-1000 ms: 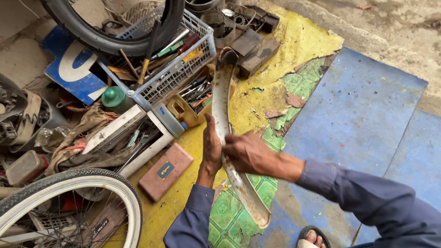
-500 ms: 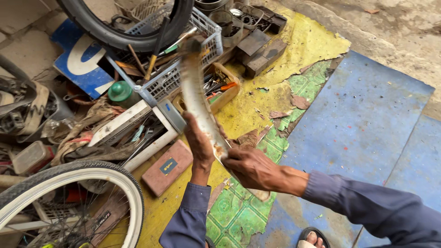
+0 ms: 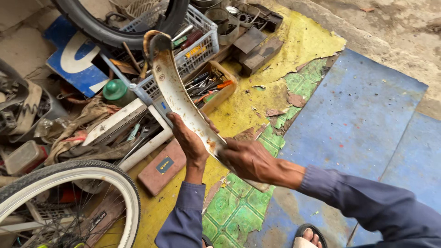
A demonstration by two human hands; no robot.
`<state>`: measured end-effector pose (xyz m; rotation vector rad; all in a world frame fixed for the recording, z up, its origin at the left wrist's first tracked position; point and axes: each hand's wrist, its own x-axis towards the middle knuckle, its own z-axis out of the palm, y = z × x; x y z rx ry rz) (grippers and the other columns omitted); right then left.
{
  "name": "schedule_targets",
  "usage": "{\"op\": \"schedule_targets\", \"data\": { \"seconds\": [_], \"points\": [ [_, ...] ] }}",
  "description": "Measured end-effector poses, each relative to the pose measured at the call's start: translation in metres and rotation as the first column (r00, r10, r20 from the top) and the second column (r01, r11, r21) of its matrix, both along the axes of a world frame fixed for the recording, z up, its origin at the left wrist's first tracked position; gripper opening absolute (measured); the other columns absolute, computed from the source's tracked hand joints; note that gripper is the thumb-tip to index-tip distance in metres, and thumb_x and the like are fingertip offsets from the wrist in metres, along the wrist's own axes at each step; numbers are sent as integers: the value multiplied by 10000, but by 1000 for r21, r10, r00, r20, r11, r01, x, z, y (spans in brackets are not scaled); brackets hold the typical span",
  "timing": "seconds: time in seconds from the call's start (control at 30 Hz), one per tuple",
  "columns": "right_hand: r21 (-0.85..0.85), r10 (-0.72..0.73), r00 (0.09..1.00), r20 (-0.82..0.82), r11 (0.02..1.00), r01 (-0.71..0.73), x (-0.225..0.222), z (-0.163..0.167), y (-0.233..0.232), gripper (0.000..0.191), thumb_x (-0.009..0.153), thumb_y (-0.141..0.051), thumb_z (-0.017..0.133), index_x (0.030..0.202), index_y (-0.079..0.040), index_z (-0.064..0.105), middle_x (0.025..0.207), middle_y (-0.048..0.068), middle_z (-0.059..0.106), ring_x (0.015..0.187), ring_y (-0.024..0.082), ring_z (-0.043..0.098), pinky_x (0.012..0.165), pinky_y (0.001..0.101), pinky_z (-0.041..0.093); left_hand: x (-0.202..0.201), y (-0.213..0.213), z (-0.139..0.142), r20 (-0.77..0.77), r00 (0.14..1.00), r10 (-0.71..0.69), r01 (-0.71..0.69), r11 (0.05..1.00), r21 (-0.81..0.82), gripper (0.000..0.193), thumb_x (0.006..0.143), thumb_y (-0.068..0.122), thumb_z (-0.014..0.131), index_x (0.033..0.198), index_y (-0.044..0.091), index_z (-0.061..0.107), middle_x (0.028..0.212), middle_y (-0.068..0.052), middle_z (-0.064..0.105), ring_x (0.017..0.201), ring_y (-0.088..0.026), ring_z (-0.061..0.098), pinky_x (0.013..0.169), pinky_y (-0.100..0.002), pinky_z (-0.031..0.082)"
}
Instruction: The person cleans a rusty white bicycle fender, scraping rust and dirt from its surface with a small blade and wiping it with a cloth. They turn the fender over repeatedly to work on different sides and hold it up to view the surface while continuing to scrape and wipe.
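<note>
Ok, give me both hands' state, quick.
Left hand: closed on the curved metal mudguard.
Right hand: closed on the same mudguard, lower down.

Both arms are reaching forward in dark blue sleeves, pushed back just above the wrists. The left hand (image 3: 189,140) is lying palm-up with fingers curled around the curved metal strip (image 3: 179,98), supporting it from below. The right hand (image 3: 250,160) is clamping the strip's lower part, knuckles up, wrist bent inward toward the left.
</note>
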<state>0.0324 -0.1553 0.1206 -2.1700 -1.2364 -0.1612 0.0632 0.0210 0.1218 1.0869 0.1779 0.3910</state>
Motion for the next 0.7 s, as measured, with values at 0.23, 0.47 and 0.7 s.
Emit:
{"op": "schedule_targets", "data": {
  "seconds": [0.23,0.47,0.7],
  "points": [
    [1,87,993,-74,996,-87,-4,10,-1,167,887,-99,670,1054,-92,684,869,115,620,720,313,649,563,441,507,-1,4,0,61,998,-2,-7,991,132,733,1048,684,304,960,-5,539,707,-126,611,559,-232,621,543,-362,542],
    [141,39,997,-64,990,-29,9,25,-1,257,845,-61,675,1097,-83,713,839,137,604,717,331,644,588,463,502,-2,-3,2,84,996,-5,-4,993,114,710,1038,664,290,1009,-8,518,743,-113,597,572,-218,617,529,-344,531],
    [-236,70,975,-211,964,-120,-13,8,-23,246,785,24,637,1019,-33,687,895,124,652,677,307,658,549,462,508,-5,43,4,214,974,73,-152,911,382,685,1079,651,265,934,7,447,726,-145,609,621,-225,633,635,-362,550]
  ]
}}
